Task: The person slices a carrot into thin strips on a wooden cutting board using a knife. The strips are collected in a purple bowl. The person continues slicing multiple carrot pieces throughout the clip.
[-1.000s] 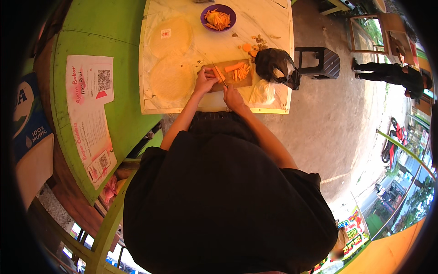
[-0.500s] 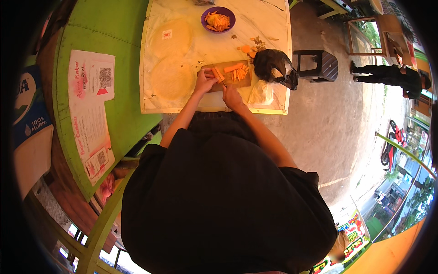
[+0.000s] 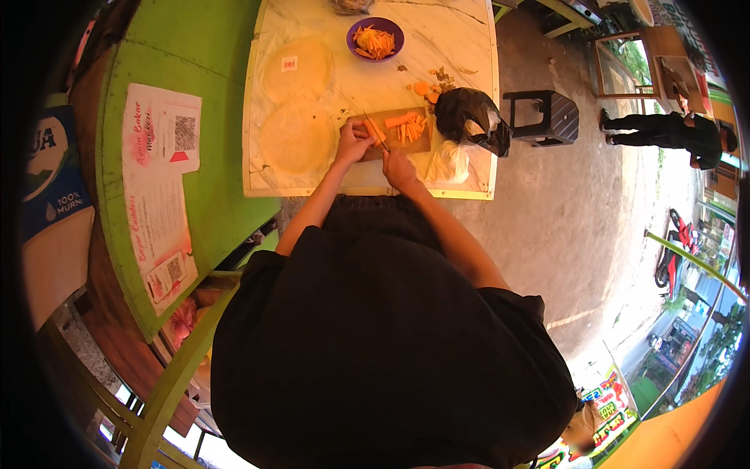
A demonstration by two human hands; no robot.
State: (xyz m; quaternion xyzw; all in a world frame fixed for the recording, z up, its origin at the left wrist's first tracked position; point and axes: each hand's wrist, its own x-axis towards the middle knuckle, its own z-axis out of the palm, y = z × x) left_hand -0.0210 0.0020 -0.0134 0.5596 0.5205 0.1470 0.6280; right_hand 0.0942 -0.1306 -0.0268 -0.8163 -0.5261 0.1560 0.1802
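On a brown cutting board (image 3: 418, 146) at the table's near side lie carrot sticks (image 3: 412, 129), with a larger carrot piece next to them. My left hand (image 3: 354, 141) is closed on a length of carrot (image 3: 374, 130) at the board's left side. My right hand (image 3: 399, 168) grips a knife (image 3: 375, 130), its handle hidden in my fist and its thin blade lying along the carrot. Farther back stands a purple bowl (image 3: 353, 49) holding carrot sticks (image 3: 376, 43).
Right of the board sit a black plastic bag (image 3: 461, 109) and a clear bag (image 3: 448, 162). Carrot ends and peelings (image 3: 426, 88) lie behind it. The marble-look table (image 3: 312, 19) adjoins a green panel (image 3: 211, 47). A dark stool (image 3: 547, 117) and a person (image 3: 664, 131) are at the right.
The view has shifted slightly, moving the table a little right and down. Both hands keep their hold on the carrot and knife at the board.
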